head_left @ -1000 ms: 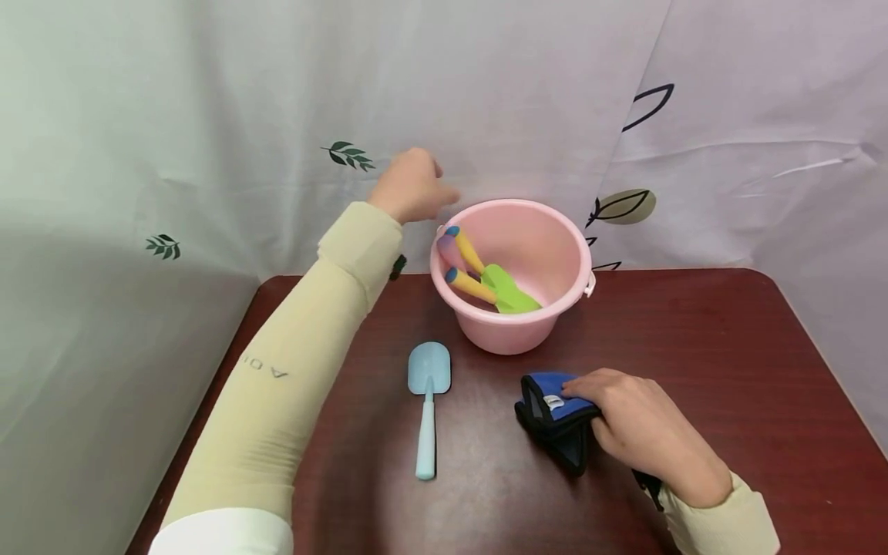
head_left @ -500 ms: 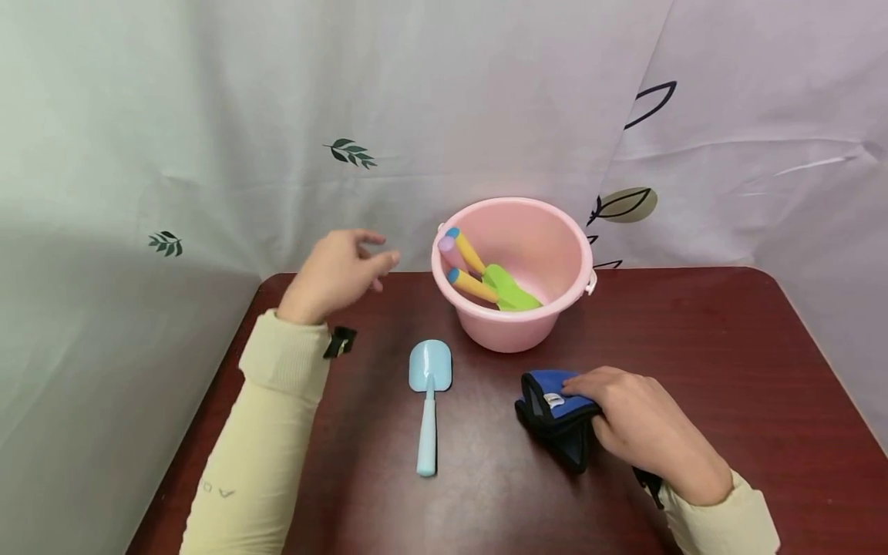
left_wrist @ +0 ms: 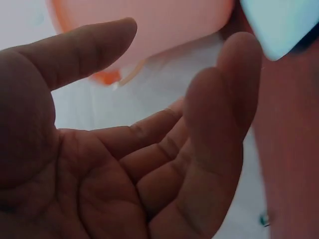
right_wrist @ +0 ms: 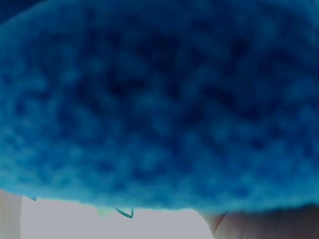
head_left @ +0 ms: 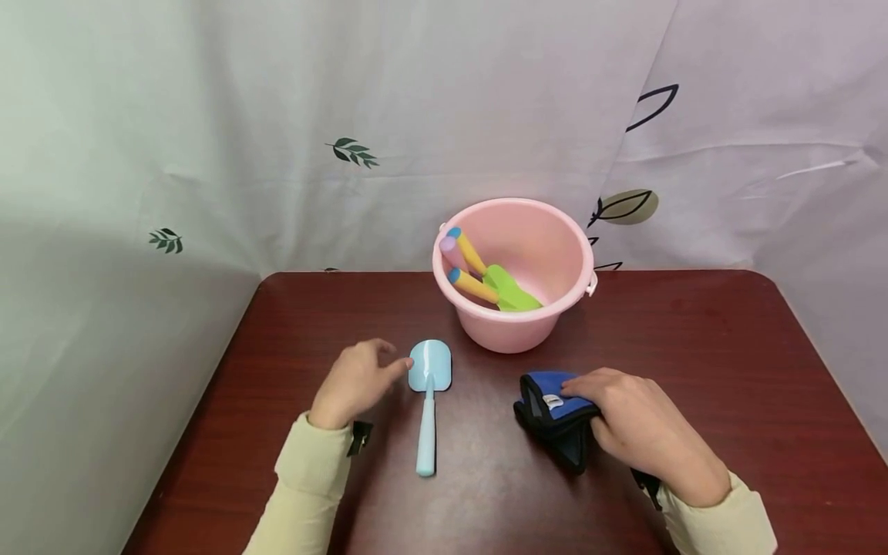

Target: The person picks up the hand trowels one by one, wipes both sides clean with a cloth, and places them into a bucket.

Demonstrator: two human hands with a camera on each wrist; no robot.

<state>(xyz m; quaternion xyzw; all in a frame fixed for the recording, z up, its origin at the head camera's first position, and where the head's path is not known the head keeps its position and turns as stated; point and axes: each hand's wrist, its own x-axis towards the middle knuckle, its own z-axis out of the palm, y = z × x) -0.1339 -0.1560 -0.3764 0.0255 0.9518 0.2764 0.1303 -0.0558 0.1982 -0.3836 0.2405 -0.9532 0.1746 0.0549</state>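
Observation:
A light blue toy shovel (head_left: 427, 416) lies on the table, its blade toward the bucket. Just left of that blade is my left hand (head_left: 357, 381), thumb and fingers spread apart and loosely bent. In the left wrist view nothing sits between the left fingers (left_wrist: 214, 114), and a corner of the blue blade (left_wrist: 281, 25) shows beyond them. My right hand (head_left: 648, 424) grips a folded blue cloth with black edging (head_left: 555, 401) on the right of the table. Its blue fabric (right_wrist: 159, 109) fills most of the right wrist view, hiding most of the hand there.
Behind the shovel stands a pink bucket (head_left: 509, 331) with side handles. Inside it lie toy tools with yellow handles (head_left: 473, 285) and green heads (head_left: 509, 291), plus a pink-purple handle (head_left: 452, 250). The dark red table (head_left: 694, 347) ends at a pale curtain (head_left: 416, 92) behind.
My left hand has come from beside the bucket's upper left rim, down and toward me, to the shovel blade. The right hand and the cloth have stayed in place.

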